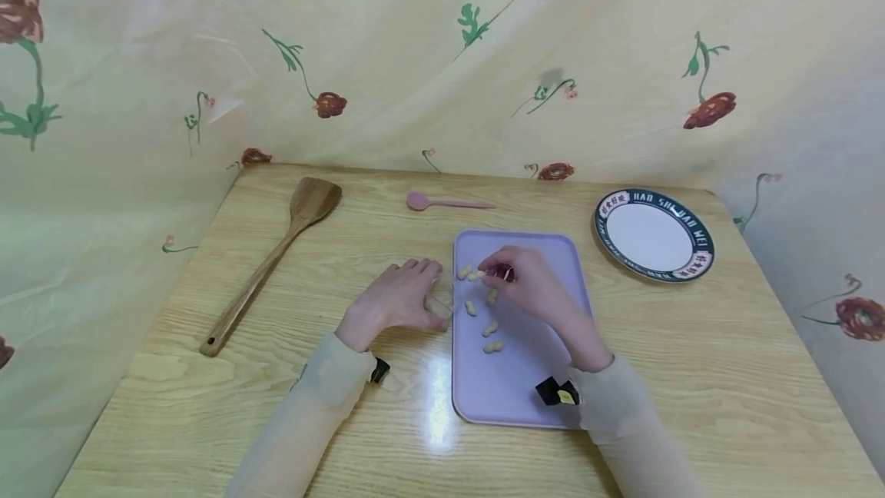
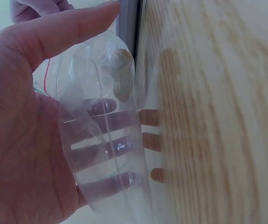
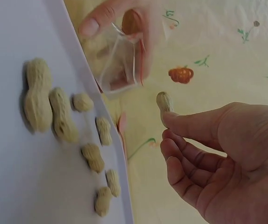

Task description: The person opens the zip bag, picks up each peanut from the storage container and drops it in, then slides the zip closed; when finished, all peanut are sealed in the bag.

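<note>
My left hand (image 1: 401, 300) holds a clear plastic zip bag (image 2: 131, 200) just beside the tray's left edge. Its thumb is on one side and its fingers show through the film. Inside the bag lies a peanut (image 2: 123, 77). Over the tray, my right hand (image 1: 535, 290) pinches an unshelled peanut (image 3: 164, 102) between thumb and fingertips. Several more peanuts (image 3: 38, 100) are scattered on the left half of the lilac tray (image 1: 518, 383). The bag's mouth, with its red zip line, faces the tray in the right wrist view.
A wooden spatula (image 1: 276, 252) lies at the left of the table (image 1: 387, 436). Behind the tray is a pink spoon (image 1: 442, 202), and to its right a white plate (image 1: 650, 237) with a dark green lettered rim. Flowered cloth (image 1: 387, 37) hangs behind the table.
</note>
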`<act>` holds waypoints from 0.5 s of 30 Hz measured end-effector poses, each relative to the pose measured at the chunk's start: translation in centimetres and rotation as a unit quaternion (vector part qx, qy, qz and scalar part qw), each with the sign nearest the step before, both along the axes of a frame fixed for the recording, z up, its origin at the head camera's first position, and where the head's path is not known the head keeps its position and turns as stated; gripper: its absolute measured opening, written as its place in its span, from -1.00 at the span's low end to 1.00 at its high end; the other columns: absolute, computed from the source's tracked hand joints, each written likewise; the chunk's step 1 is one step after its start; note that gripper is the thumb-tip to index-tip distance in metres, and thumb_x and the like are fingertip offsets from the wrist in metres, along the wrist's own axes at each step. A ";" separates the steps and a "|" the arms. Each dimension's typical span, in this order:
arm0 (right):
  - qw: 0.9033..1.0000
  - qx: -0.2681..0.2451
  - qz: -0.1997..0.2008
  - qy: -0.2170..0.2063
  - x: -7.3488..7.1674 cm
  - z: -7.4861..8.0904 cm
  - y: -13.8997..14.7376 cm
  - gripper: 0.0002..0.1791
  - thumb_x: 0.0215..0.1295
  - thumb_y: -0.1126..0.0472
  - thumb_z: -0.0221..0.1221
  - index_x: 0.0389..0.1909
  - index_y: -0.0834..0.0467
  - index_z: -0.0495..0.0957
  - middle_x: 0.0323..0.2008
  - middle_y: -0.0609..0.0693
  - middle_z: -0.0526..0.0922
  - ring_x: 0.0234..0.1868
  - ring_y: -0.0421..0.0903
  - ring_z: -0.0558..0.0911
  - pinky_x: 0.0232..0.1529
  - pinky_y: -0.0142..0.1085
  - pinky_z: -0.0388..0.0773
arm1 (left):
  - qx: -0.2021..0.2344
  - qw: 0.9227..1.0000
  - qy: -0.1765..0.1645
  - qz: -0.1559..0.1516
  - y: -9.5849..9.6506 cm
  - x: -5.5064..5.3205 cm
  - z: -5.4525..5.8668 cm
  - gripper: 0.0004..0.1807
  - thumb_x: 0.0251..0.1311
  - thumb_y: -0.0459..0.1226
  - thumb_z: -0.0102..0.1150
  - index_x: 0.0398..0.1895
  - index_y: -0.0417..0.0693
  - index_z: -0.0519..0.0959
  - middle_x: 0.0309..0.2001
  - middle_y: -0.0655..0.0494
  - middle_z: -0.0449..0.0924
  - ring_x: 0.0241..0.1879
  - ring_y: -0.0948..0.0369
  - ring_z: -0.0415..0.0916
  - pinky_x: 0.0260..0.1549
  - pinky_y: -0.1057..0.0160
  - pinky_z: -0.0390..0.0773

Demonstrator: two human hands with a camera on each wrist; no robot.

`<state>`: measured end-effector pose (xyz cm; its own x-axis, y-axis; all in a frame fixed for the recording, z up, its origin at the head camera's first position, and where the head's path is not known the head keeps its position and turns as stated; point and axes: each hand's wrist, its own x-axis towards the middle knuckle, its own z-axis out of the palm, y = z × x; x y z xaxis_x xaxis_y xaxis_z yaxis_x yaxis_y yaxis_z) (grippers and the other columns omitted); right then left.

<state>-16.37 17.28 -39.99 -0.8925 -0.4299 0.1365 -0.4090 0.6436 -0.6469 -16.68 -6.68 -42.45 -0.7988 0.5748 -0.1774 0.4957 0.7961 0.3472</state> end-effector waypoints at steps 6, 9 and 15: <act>1.000 0.006 0.016 -0.019 0.5 -0.7 -1.5 -0.86 0.19 0.47 0.32 -0.22 0.27 0.70 -0.38 -0.01 0.63 -0.39 -0.14 0.54 -0.36 -0.31 0.54 | 0.001 1.000 -0.002 0.002 0.1 0.0 0.2 -0.01 0.00 0.21 0.37 0.42 -0.09 0.27 0.34 0.00 0.39 0.31 0.01 0.33 0.23 -0.08 0.35; 0.999 0.015 0.022 -0.025 0.7 -1.0 -2.2 -0.87 0.20 0.46 0.31 -0.23 0.28 0.69 -0.38 -0.02 0.63 -0.38 -0.16 0.54 -0.35 -0.32 0.54 | 0.002 1.000 -0.002 0.001 0.1 0.0 0.2 -0.03 0.00 0.21 0.37 0.41 -0.08 0.28 0.32 0.01 0.39 0.29 0.02 0.34 0.21 -0.07 0.36; 0.998 0.032 0.031 -0.036 1.1 -1.5 -2.9 -0.85 0.21 0.45 0.30 -0.20 0.27 0.69 -0.39 -0.05 0.62 -0.38 -0.17 0.55 -0.35 -0.32 0.54 | 0.003 1.000 -0.001 0.000 0.0 0.0 0.2 -0.04 0.01 0.21 0.36 0.41 -0.07 0.28 0.33 0.00 0.38 0.30 0.02 0.33 0.21 -0.07 0.37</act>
<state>-15.31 14.33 -41.45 -0.8705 -0.4904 0.0430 -0.4028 0.6593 -0.6349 -16.66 -6.65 -42.24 -0.7982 0.5762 -0.1757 0.4952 0.7938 0.3532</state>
